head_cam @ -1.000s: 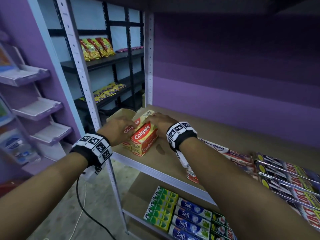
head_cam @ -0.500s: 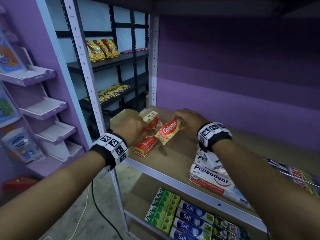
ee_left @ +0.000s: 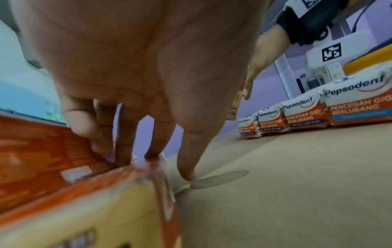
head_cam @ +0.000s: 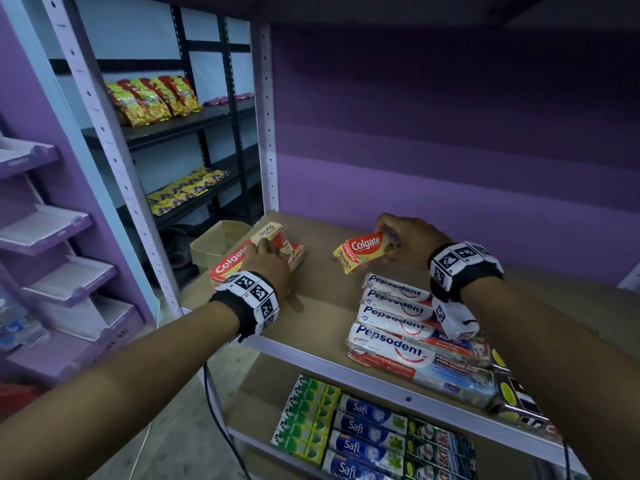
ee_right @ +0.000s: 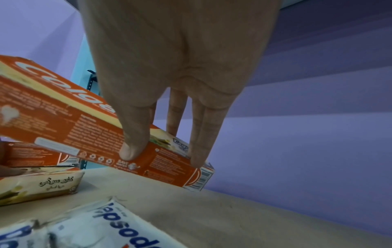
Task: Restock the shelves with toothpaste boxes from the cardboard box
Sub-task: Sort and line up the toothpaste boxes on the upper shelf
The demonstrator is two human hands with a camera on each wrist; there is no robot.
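Observation:
A stack of red and yellow Colgate boxes [head_cam: 228, 268] [ee_left: 63, 184] [ee_right: 38, 181] lies at the left end of the brown shelf board [head_cam: 329, 306]. My left hand [head_cam: 268, 268] [ee_left: 159, 134] rests on top of it with fingers fairly straight and the thumb tip on the board. My right hand [head_cam: 401, 237] [ee_right: 180, 75] pinches one Colgate box [head_cam: 363, 249] [ee_right: 63, 117] near its end, tilted, just above the board and behind the Pepsodent packs [head_cam: 394, 327]. An open cardboard box [head_cam: 214, 242] sits behind the left upright.
Wrapped Pepsodent packs [ee_left: 307, 114] [ee_right: 106, 226] lie in a row at the shelf's front right. The shelf below holds Safi boxes [head_cam: 367, 431] and green boxes [head_cam: 304, 414]. Snack packets [head_cam: 152, 98] fill a black rack at the back left. A purple wall [head_cam: 450, 150] closes the back.
My right hand has lifted one Colgate box off the stack and carried it right, toward the Pepsodent packs. The left hand has stayed on the stack.

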